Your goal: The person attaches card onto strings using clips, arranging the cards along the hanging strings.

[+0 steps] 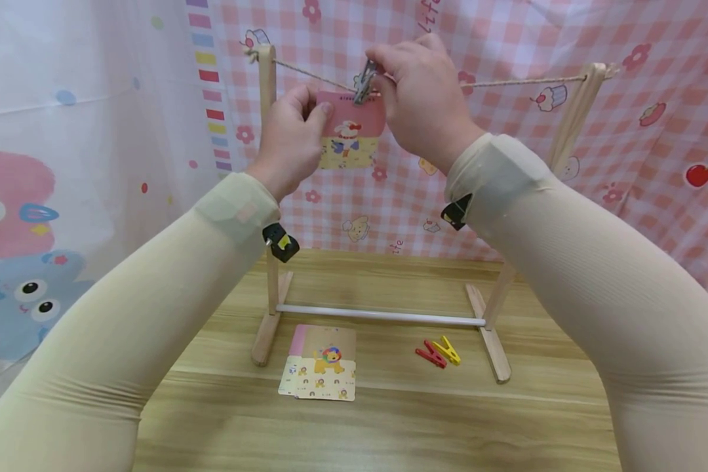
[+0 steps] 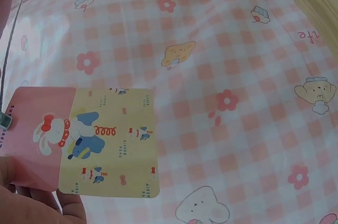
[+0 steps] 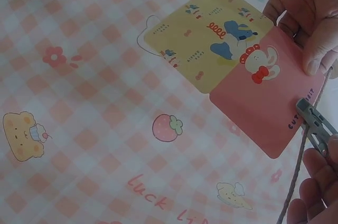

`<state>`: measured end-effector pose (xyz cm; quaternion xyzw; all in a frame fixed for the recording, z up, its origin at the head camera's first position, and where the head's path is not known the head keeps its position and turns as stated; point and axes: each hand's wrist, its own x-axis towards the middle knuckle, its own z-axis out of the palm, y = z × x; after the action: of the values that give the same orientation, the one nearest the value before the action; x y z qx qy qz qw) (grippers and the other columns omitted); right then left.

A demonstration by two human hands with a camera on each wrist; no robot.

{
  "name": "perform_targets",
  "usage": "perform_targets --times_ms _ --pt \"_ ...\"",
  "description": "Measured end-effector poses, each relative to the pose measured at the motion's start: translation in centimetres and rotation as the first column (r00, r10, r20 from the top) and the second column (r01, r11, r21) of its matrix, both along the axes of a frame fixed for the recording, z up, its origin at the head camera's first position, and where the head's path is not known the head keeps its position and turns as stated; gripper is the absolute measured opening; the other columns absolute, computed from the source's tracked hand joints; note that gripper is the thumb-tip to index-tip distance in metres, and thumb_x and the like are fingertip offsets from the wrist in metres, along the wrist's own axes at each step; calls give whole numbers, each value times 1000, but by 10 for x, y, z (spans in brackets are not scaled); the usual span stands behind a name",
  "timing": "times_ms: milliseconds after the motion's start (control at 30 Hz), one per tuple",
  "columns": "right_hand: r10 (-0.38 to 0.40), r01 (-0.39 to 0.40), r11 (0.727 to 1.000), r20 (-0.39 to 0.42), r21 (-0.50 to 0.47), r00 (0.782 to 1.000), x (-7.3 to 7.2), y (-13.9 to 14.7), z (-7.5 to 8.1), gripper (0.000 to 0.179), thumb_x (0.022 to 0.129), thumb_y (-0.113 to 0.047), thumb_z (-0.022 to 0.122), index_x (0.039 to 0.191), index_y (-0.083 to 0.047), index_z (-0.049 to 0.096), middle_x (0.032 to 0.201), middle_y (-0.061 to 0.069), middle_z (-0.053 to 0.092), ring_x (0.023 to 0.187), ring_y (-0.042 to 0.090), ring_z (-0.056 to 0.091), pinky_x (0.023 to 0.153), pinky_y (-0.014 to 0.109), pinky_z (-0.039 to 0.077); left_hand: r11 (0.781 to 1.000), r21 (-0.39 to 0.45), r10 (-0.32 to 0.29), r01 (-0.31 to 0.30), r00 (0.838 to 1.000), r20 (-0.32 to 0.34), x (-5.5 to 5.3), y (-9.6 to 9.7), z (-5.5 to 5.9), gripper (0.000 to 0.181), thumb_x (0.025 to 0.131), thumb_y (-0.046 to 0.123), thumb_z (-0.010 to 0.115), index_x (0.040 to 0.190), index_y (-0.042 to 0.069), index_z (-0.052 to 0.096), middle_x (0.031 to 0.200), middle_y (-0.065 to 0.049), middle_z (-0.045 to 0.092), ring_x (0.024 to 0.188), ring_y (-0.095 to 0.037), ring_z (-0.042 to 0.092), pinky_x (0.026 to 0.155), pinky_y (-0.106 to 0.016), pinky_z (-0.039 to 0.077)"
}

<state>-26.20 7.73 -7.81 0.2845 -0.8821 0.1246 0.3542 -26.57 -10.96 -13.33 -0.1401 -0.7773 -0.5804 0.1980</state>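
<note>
A pink and yellow card (image 1: 351, 137) with a rabbit print hangs at the rope (image 1: 313, 75), its top edge against it. My left hand (image 1: 292, 134) pinches the card's upper left side between thumb and fingers. In my right hand (image 1: 427, 95) is a grey clothespin (image 1: 363, 84), held by its handles. The right wrist view shows the clothespin (image 3: 316, 123) over the card's top edge, beside the printed letters, with the rope (image 3: 296, 182) passing at its jaws. The left wrist view shows the card (image 2: 108, 142) with left fingers behind its lower corner.
The rope runs between two wooden posts (image 1: 575, 124) joined low down by a white rod (image 1: 380, 316). Below on the wooden table (image 1: 401, 426) lie overlapping cards with a lion card (image 1: 330, 367) on top, plus a red clothespin (image 1: 431, 355) and a yellow clothespin (image 1: 448, 351).
</note>
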Motion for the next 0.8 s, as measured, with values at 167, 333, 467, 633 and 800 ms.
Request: perform_targets --times_ms 167,333,467,633,800 --pt "-5 5 1000 10 -1 1000 -1 0 0 37 112 -23 50 146 -11 62 144 6 68 134 28 52 118 39 36 1000 -3 1 -1 1000 6 1 0 0 21 113 28 47 118 13 60 119 -1 65 115 -17 66 102 -31 57" --pt "-14 14 1000 28 -4 1000 -1 0 0 39 113 -25 48 148 -13 60 147 5 66 137 27 50 119 39 36 1000 5 -2 2 1000 11 1 1 -1 21 113 28 47 120 13 60 122 -2 65 116 -16 65 104 -31 57" --pt "-17 17 1000 37 -11 999 0 -1 0 39 113 -25 48 149 -14 60 147 4 65 138 26 50 120 38 35 1000 9 -2 2 1000 12 0 1 -1 21 112 28 47 119 13 59 123 -2 66 117 -16 66 104 -32 57" --pt "-14 16 999 46 -27 999 1 -2 1 37 112 -25 50 146 -14 62 144 2 67 135 24 50 118 36 36 1000 0 1 -1 1000 16 1 2 0 21 113 29 47 120 13 59 123 -2 66 117 -16 66 104 -31 57" --pt "-14 18 998 69 -52 998 1 -3 0 37 112 -24 50 146 -16 61 144 0 67 133 22 50 115 35 36 1000 -1 -4 4 1000 16 1 3 0 22 113 29 47 121 13 59 120 -1 65 115 -16 66 102 -30 57"
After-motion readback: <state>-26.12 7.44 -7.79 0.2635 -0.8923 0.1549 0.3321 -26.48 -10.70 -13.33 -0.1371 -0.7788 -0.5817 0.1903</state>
